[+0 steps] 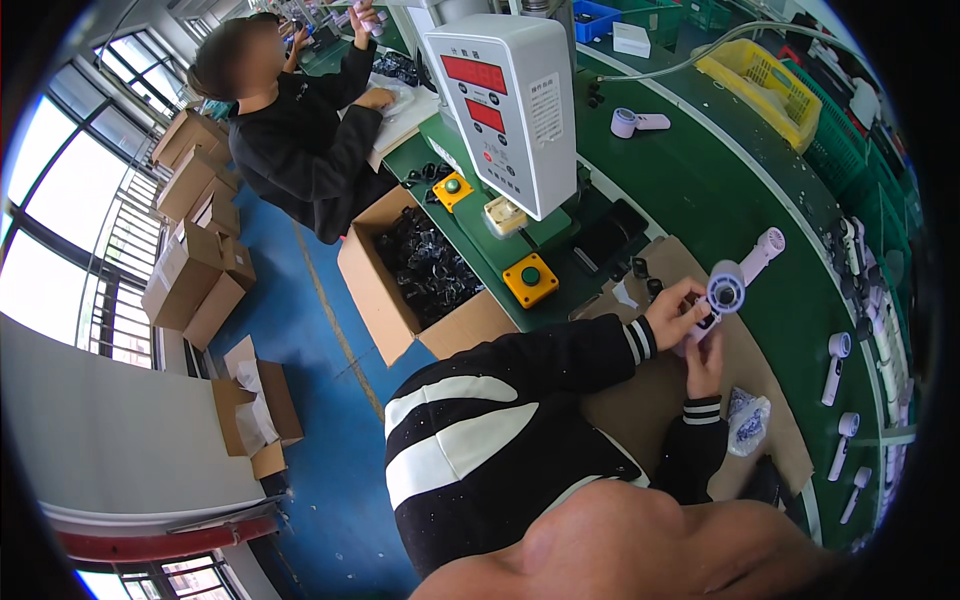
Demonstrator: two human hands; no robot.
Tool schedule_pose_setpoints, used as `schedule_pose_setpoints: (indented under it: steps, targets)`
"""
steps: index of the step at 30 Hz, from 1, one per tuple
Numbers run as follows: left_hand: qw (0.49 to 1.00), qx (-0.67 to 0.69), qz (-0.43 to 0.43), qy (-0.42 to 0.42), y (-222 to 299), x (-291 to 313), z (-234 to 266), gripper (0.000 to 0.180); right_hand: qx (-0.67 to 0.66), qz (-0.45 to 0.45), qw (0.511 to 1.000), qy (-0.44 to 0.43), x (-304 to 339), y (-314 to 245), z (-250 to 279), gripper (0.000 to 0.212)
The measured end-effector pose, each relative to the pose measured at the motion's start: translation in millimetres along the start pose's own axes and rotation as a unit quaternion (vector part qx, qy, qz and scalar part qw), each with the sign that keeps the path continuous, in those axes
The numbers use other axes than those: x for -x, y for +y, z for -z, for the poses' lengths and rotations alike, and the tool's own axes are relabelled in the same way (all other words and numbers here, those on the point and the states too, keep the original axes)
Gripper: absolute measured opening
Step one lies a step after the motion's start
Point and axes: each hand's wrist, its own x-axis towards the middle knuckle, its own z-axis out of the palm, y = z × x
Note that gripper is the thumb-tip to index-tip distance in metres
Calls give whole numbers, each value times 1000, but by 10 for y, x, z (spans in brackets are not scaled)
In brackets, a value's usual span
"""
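A pale lilac handheld fan with a round, ring-shaped head is held between my two hands above a brown cardboard sheet. My left hand grips it just below the head, fingers closed. Lower down, my right hand has its fingers closed around the handle, most of which they hide. Just beyond lies another lilac fan on the green work surface. Near my right forearm rests a clear plastic bag with small purple-blue pieces inside.
A grey machine with red displays stands ahead, with yellow button boxes beside it. An open carton of black parts is at left. Several fans line the green belt. A co-worker sits at far left.
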Motion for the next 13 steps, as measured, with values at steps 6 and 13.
schedule_pose_setpoints:
  steps: [6, 13]
  targets:
    - [997, 13, 53, 54, -162, -92, 29, 36, 13, -203, 977, -61, -3, 1, -53, 35]
    - [974, -219, 8, 59, -195, -10, -52, 67, -53, -263, 962, 44, -553, 275, -179, 40]
